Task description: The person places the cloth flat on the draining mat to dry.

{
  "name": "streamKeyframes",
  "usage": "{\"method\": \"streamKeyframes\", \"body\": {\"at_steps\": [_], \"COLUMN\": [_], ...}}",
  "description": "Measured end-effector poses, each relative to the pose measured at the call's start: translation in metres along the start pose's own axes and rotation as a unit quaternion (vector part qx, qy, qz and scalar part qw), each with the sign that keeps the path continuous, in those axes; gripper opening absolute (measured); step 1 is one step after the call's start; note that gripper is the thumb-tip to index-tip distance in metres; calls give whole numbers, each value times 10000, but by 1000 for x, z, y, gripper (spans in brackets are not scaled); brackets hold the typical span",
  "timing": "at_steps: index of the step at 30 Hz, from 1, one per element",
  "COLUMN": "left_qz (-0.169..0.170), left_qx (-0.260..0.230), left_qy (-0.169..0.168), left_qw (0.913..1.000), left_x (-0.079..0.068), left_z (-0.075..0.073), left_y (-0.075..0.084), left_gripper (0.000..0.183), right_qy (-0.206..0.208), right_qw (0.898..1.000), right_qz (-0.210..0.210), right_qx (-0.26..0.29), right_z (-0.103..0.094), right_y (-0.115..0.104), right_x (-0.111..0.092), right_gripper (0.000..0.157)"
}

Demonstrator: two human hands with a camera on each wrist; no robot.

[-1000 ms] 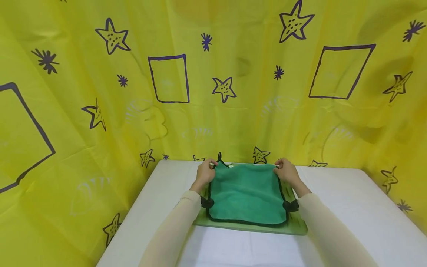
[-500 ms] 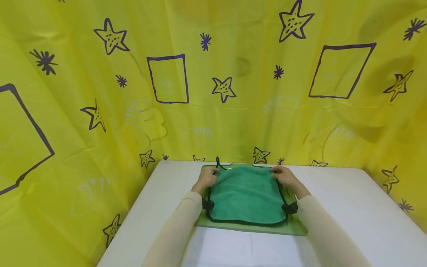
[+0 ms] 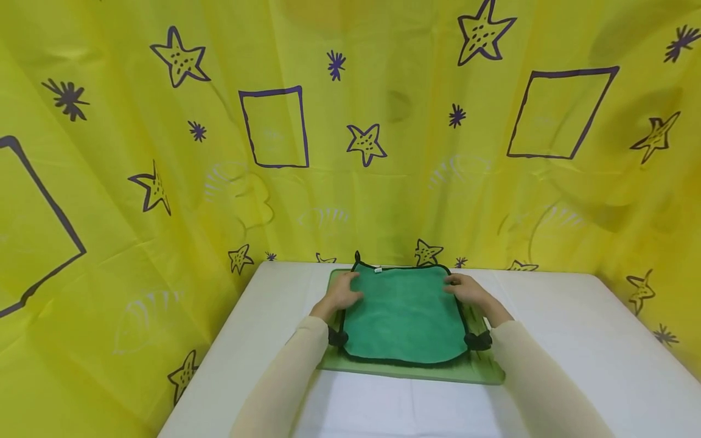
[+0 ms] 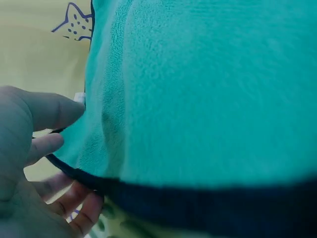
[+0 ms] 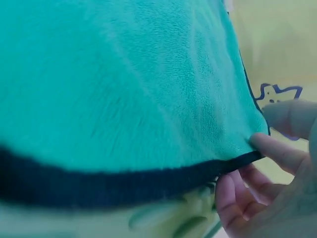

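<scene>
A green towel with dark edging lies over a light green board. A dark hanging loop sticks up at its far left corner, and a small white tag shows on the far edge. My left hand holds the towel's left edge near the far corner; in the left wrist view its thumb and index finger are in front and other fingers behind. At the right edge my right hand holds it likewise, the index fingertip on the towel's face in the right wrist view.
The board rests on a white table. Yellow sheeting printed with stars and frames hangs behind the table and along both sides. Dark straps circle both wrists.
The towel's far edge has come up from a rounded fold, so its dark trim and tag now show. Both hands shift slightly, and their fingers look looser than before.
</scene>
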State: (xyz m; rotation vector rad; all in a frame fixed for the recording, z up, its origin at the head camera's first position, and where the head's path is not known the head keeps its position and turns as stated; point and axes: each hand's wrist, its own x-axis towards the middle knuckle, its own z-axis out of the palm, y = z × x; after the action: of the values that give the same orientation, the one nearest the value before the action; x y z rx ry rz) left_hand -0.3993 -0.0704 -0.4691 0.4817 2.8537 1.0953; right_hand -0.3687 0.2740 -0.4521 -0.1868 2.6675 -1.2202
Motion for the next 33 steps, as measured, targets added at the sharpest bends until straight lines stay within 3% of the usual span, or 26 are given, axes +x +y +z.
{"method": "streamKeyframes", "body": {"at_steps": [4, 7, 10, 13, 18, 21, 25, 29, 33], "left_qz": [125, 446, 893, 1131, 1102, 1135, 1363, 1575, 1641], "left_qx": [-119, 173, 667, 983, 1125, 1168, 1049, 518, 126], "left_qy": [-55, -91, -154, -376, -961, -950, -675, -520, -477], "left_qw": [9998, 9988, 9936, 9880, 9828, 9821, 9828, 9848, 9852], "left_x": [-13, -26, -40, -56, -82, -89, -93, -94, -92], "left_z": [-6, -12, -17, -21, -23, -24, -26, -34, -40], "left_y": [-3, -8, -14, -17, -18, -17, -15, -12, -13], "left_gripper": [43, 31, 38, 44, 37, 33, 21, 14, 15], "right_qy": [43, -66, -227, -524, -1234, -1485, -1250, -785, -714], "right_qw": [9996, 9987, 9958, 9893, 9763, 9712, 9730, 9752, 9755], "right_qz": [-204, -381, -681, -1173, -1745, -1858, -1933, -2041, -2079], "right_qx": [-169, -341, -561, -685, -331, -128, -189, -335, -118], "right_z": [-1, -4, -5, -5, -1, 2, 5, 2, -2], "right_y": [2, 5, 10, 18, 29, 31, 31, 29, 26], "right_x": [-14, -31, -50, -68, -90, -99, -105, -108, -110], "right_gripper": [44, 34, 25, 22, 24, 25, 18, 11, 11]}}
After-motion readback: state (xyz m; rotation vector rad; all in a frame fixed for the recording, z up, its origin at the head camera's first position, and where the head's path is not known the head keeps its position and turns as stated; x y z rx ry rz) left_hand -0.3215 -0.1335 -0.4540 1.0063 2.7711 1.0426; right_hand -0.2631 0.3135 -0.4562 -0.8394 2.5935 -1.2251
